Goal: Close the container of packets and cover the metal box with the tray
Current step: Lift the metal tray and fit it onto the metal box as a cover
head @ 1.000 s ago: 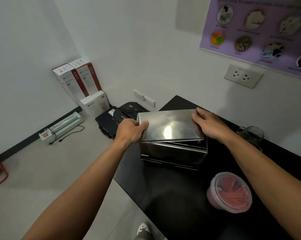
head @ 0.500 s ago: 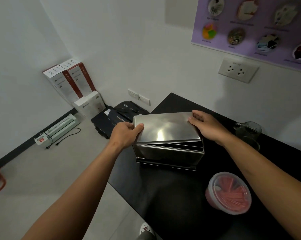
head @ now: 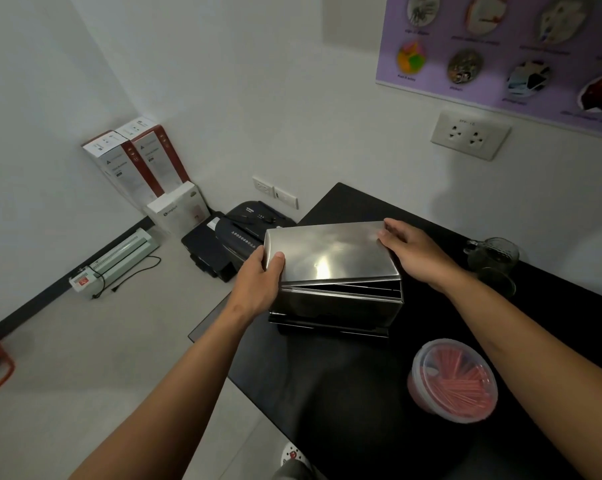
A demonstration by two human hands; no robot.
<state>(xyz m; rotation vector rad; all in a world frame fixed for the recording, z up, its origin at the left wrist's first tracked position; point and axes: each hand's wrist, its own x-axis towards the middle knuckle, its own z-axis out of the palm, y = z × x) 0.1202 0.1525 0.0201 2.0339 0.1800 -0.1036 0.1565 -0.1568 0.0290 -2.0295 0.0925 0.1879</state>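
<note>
A shiny metal tray lies upside down on top of the metal box, which stands on the black table. A thin gap shows along the front between tray and box. My left hand grips the tray's left end, thumb on top. My right hand holds its right end, fingers over the far corner. The round clear container of pink packets sits at the near right of the table with its lid on.
A glass cup stands behind my right wrist near the wall. On the floor to the left are a black shredder, white and red boxes and a laminator. The table's left edge runs close under my left forearm.
The tray has stayed on the box with both hands at its ends. The view has shifted slightly; the hands have hardly moved.
</note>
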